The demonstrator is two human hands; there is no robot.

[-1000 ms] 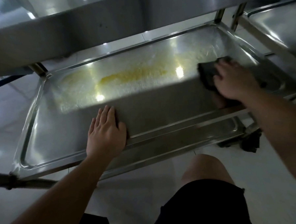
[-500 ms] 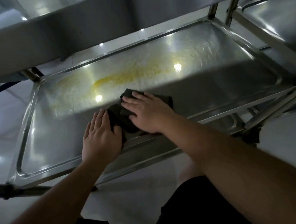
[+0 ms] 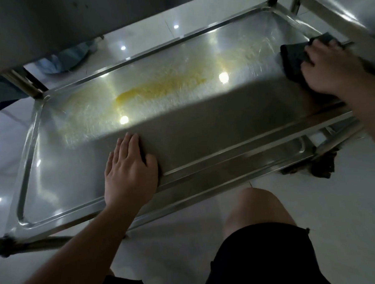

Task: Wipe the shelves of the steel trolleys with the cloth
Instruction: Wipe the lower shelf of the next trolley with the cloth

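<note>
Pressing the dark, soft cloth (image 3: 293,60) flat under spread fingers at the shelf's far right end, the right hand (image 3: 330,69) is wiping the shallow, scratched steel shelf (image 3: 204,145), whose yellow smear (image 3: 157,89) looks untouched, while the left hand (image 3: 129,171) is resting flat, fingers together, near the near rim.

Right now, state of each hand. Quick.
Left hand: open, flat on the shelf.
Right hand: open, pressing the cloth.
</note>
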